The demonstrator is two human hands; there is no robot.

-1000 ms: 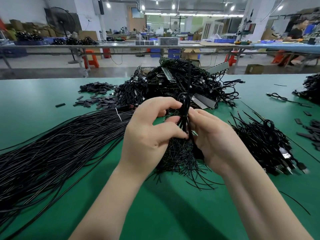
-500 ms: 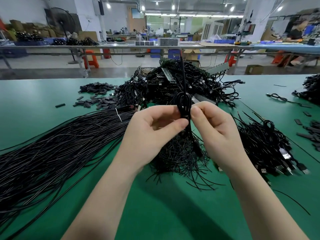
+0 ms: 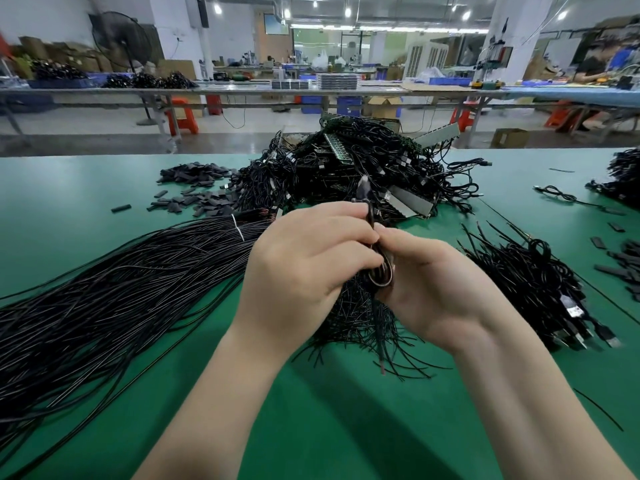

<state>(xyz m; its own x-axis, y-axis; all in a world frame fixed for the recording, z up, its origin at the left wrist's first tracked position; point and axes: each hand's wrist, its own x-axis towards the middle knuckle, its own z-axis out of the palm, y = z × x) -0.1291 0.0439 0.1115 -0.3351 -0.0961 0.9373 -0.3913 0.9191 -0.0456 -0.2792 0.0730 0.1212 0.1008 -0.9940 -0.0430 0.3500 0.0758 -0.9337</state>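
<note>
Head view, centre of the frame: the left hand has its fingers curled over the upper part of a small coiled cable, while the right hand pinches the same coil from the other side, its thumb meeting the left fingers at the top. The coil is held above the green table, and its loose tail hangs towards the lower middle. The step looks like bundling the coil, so it would go best with the loops pressed flat and even, the pinch close to the place being bound, and the tail not allowed to drag other strands up. Directly under the hands lies a spray of thin black ties, near enough to snag that tail. A thick sheaf of long straight cables fills the left of the frame, and a heap of tangled cables and circuit boards rises just behind the hands in the upper middle. Coiled bundles with plugs lie at the right. Short black sleeves are scattered at the upper left. Whether a tie is already round the coil cannot be told, since the fingers hide it.
</note>
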